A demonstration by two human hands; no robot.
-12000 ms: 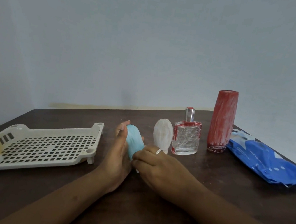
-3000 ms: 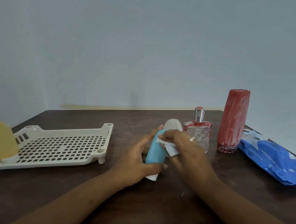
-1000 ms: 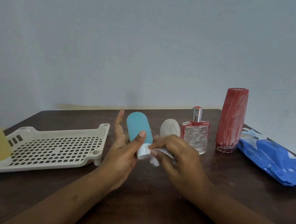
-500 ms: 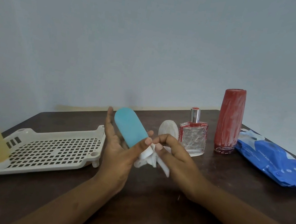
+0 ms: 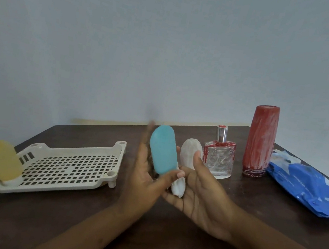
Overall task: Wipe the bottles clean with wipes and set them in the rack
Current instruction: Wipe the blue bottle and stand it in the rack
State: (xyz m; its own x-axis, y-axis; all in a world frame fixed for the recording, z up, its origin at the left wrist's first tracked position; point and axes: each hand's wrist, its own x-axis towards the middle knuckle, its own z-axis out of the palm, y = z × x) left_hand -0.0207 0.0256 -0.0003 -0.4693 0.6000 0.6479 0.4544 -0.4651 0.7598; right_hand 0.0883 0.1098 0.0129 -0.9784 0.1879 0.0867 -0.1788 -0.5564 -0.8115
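Observation:
My left hand (image 5: pixel 145 179) holds the blue bottle (image 5: pixel 163 151) tilted, cap down, with the thumb pressed across its lower end and the fingers straight behind it. Just to its right, my right hand (image 5: pixel 199 191) lies palm up with the thumb raised. A crumpled white wipe (image 5: pixel 178 186) rests on its fingers, against the bottle's cap. The white rack (image 5: pixel 66 165) stands to the left, with a yellow bottle (image 5: pixel 4 159) upright in its near left corner.
Behind my hands stand a small white bottle (image 5: pixel 190 156), a glass perfume bottle (image 5: pixel 218 160) with red smears and a tall red-smeared bottle (image 5: pixel 259 141). A blue pack of wipes (image 5: pixel 308 185) lies at the right edge of the dark table (image 5: pixel 164 245).
My right hand has opened from pinching the wipe at the cap to lying palm up under it. The blue bottle has shifted slightly right in my left hand.

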